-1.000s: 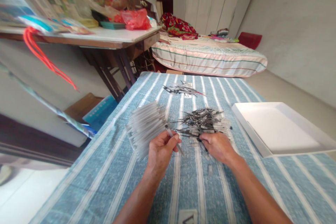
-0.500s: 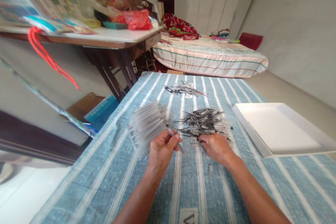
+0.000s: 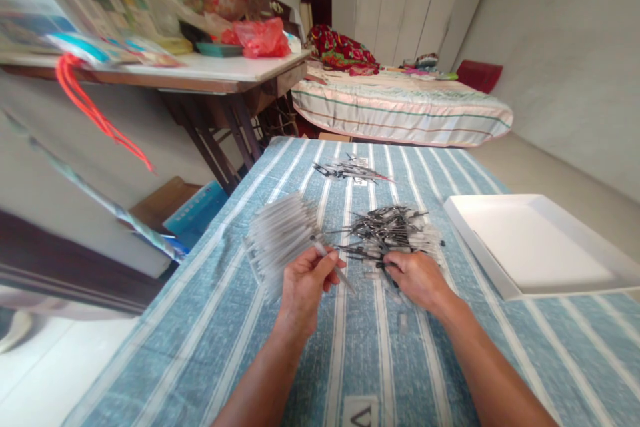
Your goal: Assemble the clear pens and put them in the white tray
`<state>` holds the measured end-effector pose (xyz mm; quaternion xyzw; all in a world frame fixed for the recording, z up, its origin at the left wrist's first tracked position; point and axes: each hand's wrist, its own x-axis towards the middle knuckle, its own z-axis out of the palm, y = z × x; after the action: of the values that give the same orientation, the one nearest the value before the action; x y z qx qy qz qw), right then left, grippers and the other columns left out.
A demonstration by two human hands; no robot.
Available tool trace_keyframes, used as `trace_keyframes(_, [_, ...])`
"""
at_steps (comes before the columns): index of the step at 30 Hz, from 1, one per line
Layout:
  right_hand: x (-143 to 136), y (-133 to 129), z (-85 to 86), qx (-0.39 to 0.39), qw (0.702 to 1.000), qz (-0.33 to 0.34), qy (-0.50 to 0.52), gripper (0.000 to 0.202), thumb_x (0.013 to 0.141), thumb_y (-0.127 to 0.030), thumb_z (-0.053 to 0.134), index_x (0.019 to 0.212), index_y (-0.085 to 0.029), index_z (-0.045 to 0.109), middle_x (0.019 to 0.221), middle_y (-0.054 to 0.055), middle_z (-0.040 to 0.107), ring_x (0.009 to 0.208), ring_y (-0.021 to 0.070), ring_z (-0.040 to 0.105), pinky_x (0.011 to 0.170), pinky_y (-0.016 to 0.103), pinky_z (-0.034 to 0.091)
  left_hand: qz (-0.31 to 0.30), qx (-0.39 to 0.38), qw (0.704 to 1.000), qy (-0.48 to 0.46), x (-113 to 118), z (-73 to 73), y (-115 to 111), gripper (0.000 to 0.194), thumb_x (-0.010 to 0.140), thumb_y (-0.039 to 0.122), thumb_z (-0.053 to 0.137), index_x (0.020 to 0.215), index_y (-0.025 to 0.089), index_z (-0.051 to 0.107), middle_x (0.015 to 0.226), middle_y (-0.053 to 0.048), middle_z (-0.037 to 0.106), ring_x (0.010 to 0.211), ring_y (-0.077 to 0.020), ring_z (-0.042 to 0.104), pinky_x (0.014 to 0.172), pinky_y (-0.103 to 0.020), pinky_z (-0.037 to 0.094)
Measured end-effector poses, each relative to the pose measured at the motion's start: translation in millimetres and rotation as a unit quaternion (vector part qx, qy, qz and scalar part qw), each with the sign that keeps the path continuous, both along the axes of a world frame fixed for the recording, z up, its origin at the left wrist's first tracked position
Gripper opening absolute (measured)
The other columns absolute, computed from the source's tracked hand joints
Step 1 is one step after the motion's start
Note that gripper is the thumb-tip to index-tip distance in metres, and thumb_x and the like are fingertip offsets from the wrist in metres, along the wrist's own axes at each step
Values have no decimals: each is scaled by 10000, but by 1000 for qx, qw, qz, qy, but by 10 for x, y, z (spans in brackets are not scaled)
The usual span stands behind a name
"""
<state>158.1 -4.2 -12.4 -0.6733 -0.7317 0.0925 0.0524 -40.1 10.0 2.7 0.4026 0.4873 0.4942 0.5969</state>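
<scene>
Between thumb and fingers, my left hand (image 3: 307, 283) pinches a translucent pen barrel (image 3: 343, 275) with a dark end. My right hand (image 3: 417, 277) is closed at the near edge of a heap of black and clear pen parts (image 3: 387, 227), its fingertips on a dark piece too small to make out. To the left of the heap lies a stack of translucent barrels (image 3: 280, 237), close behind my left hand. A smaller pile of dark thin parts (image 3: 350, 170) is farther back. A small clear piece (image 3: 403, 323) rests on the cloth below my right hand.
A white shallow tray (image 3: 550, 247) stands on the right of the striped tablecloth (image 3: 200, 347). Behind are a cluttered side table (image 3: 210, 73) with red bags and a bed (image 3: 400, 100). A red cord (image 3: 100, 117) hangs at the left.
My right hand has shifted slightly right and the dark piece at its fingertips shows more. My left hand still holds the barrel, tilted a little differently.
</scene>
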Motion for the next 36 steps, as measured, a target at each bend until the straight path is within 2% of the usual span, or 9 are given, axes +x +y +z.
trace_keyframes(7, [59,-2,-33,-4,998,-16,67,188,814,-268,476,876,-251,653,692,-5,672,659,153,610,584,218,319,17,-32,998,-44,-27,-38,25,222,664,305,674,783,128,611,651,-25,657,448,-49,471,418,-160,315])
trace_keyframes(15, [62,-37,8,-10,998,0,63,189,808,-256,485,886,-253,657,702,-3,675,670,156,614,582,221,319,29,-26,997,-59,-29,-39,37,218,648,298,687,775,139,608,664,-25,663,463,-56,497,432,-163,332])
trace_keyframes(19, [19,-90,59,-27,999,9,26,186,804,-263,477,819,-246,661,686,12,679,678,169,627,562,229,314,33,-29,997,-58,-28,-34,38,220,646,297,687,773,137,604,658,-27,664,460,-57,500,434,-163,336])
trace_keyframes(24, [-166,-121,68,-37,997,-16,-72,230,790,-322,479,755,-193,667,746,103,697,722,239,646,536,259,314,39,-23,997,-58,-20,-14,34,231,632,303,695,757,132,603,648,-28,659,457,-61,501,430,-166,340])
trace_keyframes(27, [-245,-123,48,-45,994,-27,-94,243,785,-293,467,744,-171,673,758,137,696,720,259,648,531,269,323,39,-18,997,-58,-21,-9,34,211,646,301,685,741,135,597,652,-26,658,464,-64,503,434,-169,347])
trace_keyframes(32, [-217,-151,62,-19,998,-46,-41,213,771,-241,451,725,-186,653,701,97,686,679,228,636,524,255,313,39,-1,997,-73,-31,-19,33,179,680,304,659,720,141,596,672,-29,663,476,-67,504,441,-174,351])
trace_keyframes(36, [-220,-200,60,27,996,0,90,158,771,-217,452,722,-196,601,608,9,623,566,137,567,522,210,311,41,8,995,-90,-34,-20,28,167,694,300,652,727,145,599,662,-29,662,476,-69,506,453,-180,358])
